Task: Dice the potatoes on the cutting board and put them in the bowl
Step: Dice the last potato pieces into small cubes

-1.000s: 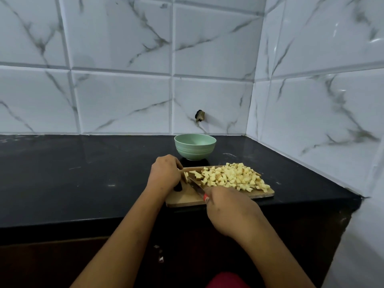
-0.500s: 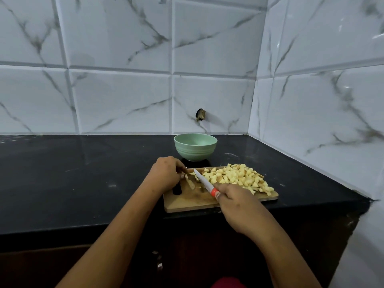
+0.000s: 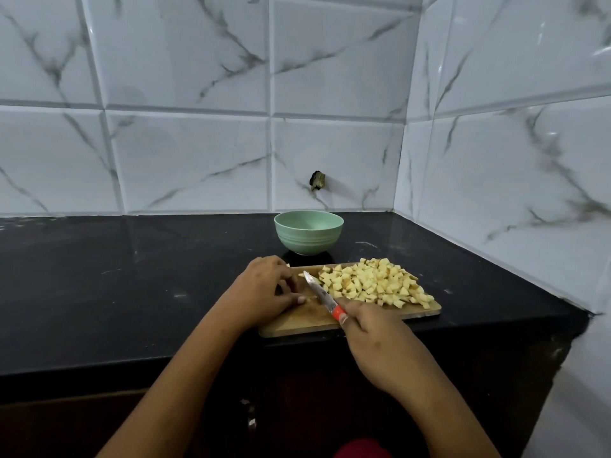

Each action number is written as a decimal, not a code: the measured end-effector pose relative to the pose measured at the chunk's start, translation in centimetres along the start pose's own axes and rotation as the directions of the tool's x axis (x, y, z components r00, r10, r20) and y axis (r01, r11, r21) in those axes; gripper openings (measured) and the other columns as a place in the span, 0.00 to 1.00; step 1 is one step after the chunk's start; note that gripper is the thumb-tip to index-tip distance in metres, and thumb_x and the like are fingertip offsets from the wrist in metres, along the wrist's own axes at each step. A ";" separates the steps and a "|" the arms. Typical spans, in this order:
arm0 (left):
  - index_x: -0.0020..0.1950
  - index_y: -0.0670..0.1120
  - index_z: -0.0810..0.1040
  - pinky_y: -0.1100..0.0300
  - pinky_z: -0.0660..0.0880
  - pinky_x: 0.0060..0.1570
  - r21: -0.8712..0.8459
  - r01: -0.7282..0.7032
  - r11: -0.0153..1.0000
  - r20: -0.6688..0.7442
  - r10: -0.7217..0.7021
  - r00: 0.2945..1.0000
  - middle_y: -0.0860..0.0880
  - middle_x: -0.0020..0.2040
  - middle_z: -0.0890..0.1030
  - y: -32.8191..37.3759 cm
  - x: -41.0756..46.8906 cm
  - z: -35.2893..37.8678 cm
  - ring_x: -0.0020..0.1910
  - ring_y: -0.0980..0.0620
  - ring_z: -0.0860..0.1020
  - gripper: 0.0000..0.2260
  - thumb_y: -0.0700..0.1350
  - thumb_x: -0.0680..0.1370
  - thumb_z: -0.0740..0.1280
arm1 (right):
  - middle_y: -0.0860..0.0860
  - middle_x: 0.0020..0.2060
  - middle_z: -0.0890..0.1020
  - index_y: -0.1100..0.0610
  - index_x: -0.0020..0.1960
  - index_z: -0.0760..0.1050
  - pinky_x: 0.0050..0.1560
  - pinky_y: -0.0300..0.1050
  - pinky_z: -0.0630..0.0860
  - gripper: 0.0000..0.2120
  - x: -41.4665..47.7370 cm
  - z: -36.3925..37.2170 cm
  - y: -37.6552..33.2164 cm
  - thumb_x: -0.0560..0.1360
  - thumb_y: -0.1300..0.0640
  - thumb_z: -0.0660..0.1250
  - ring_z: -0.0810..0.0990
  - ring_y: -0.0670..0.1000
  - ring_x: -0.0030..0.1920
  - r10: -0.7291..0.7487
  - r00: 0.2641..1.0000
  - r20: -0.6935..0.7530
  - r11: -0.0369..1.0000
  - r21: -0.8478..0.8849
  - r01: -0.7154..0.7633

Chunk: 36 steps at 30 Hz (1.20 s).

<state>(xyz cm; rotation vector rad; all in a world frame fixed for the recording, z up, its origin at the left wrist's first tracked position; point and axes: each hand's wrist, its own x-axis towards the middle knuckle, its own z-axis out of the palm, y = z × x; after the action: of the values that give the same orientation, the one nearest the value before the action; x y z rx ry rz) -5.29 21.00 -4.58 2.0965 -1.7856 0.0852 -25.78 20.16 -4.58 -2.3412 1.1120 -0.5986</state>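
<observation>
Lowered since a moment ago, the knife [image 3: 319,292] meets a potato piece [image 3: 310,297], seemingly pinched in the left hand [image 3: 264,289] grip. The right hand [image 3: 380,338] grip wraps its handle. Diced potatoes [image 3: 373,284] heap on the cutting board [image 3: 297,322] at the bench [image 3: 132,276] front edge.

The cutting board [image 3: 297,320] lies on the bench [image 3: 132,276]; diced potatoes [image 3: 373,282] are heaped on its right half, with the bowl [image 3: 308,238] just behind it.

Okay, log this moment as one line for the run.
step: dicing | left hand pinches potato piece on cutting board | right hand grips knife | diced pile on board's right | bowl: no potato visible
</observation>
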 end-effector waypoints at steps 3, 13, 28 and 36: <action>0.43 0.55 0.77 0.57 0.74 0.53 -0.076 0.107 0.991 -0.129 -0.116 0.985 0.57 0.46 0.77 1.0 -1.1 0.5 0.50 0.56 0.74 0.07 0.56 0.73 0.70 | 0.43 0.54 0.79 0.43 0.71 0.65 0.50 0.45 0.77 0.18 -0.8 0.1 -0.3 0.83 0.49 0.50 0.77 0.43 0.49 -0.047 0.998 -0.049 0.994 -0.102 0.042; 0.50 0.54 0.83 0.58 0.77 0.51 -0.215 0.210 0.954 -0.316 -0.271 0.909 0.57 0.47 0.82 3.2 -2.2 1.8 0.47 0.59 0.77 0.05 0.49 0.74 0.70 | 0.43 0.53 0.79 0.41 0.74 0.60 0.41 0.40 0.73 0.20 -0.7 0.5 -0.3 0.83 0.49 0.49 0.77 0.44 0.48 -0.139 0.981 -0.138 0.948 -0.304 0.092; 0.46 0.55 0.83 0.63 0.75 0.48 -0.383 0.202 0.902 -0.334 -0.338 0.880 0.62 0.34 0.74 3.1 -3.1 2.0 0.36 0.67 0.71 0.04 0.47 0.73 0.72 | 0.46 0.43 0.77 0.44 0.76 0.56 0.31 0.42 0.66 0.25 1.1 2.0 -0.7 0.81 0.58 0.56 0.73 0.48 0.39 -0.188 0.974 -0.129 0.861 -0.499 0.100; 0.41 0.55 0.81 0.62 0.75 0.50 -0.443 0.178 0.878 -0.347 -0.352 0.870 0.61 0.35 0.79 3.1 -3.6 2.1 0.39 0.63 0.78 0.05 0.44 0.72 0.73 | 0.46 0.43 0.77 0.45 0.76 0.55 0.28 0.40 0.62 0.25 1.0 2.1 -0.5 0.82 0.57 0.56 0.72 0.48 0.37 -0.208 0.962 -0.178 0.871 -0.481 0.099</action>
<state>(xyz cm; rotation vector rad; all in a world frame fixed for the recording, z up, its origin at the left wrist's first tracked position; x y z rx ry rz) -9.37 23.30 -6.80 1.8347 -1.1299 0.0786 -23.75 20.15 -5.76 -2.8577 1.2933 -0.7338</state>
